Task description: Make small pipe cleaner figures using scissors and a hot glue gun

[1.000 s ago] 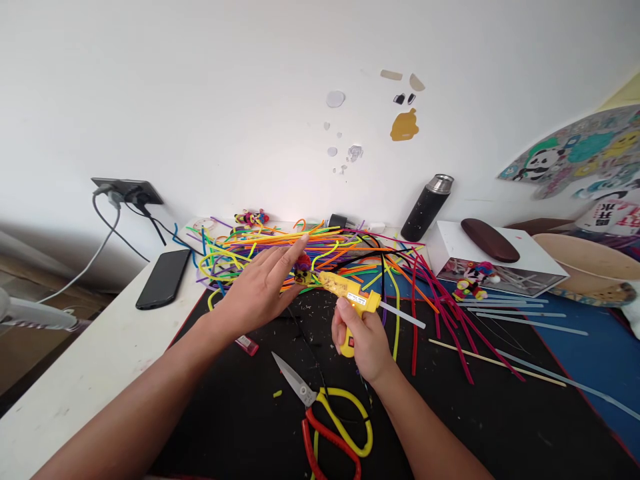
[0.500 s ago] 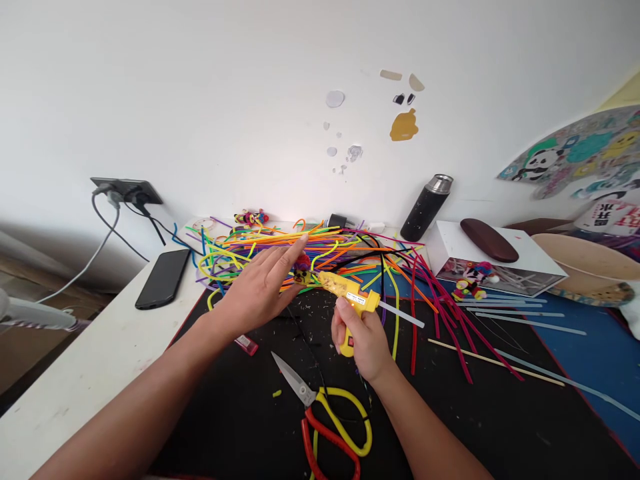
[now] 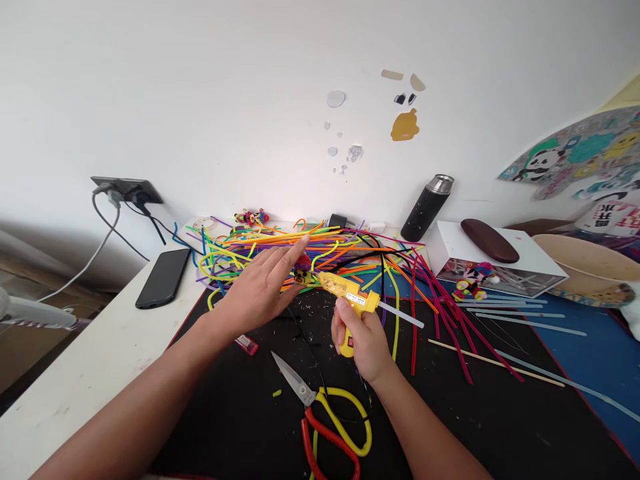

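Observation:
My right hand [image 3: 364,340] is wrapped round the handle of a yellow hot glue gun [image 3: 345,288], its nozzle pointing left. A clear glue stick [image 3: 401,314] sticks out of the gun's back end. Just left of the nozzle, my left hand [image 3: 265,280] holds a small pipe-cleaner figure [image 3: 301,270] in red, yellow and black, partly hidden by the fingers. The nozzle tip is at or very close to the figure; whether they touch I cannot tell. Below the hands, scissors [image 3: 300,390] with red and yellow handles lie spread on the black mat [image 3: 225,413].
Many coloured pipe cleaners [image 3: 345,250] are heaped along the wall. A black phone [image 3: 163,279] lies at left. At right stand a thermos [image 3: 427,208] and a white box [image 3: 525,263]. Finished-looking figures [image 3: 251,217] lie behind the heap and beside the box. A lighter [image 3: 247,344] rests below my left hand.
Almost nothing differs. Both hands keep their places, with the glue gun nozzle still at the figure; the view has shifted very slightly.

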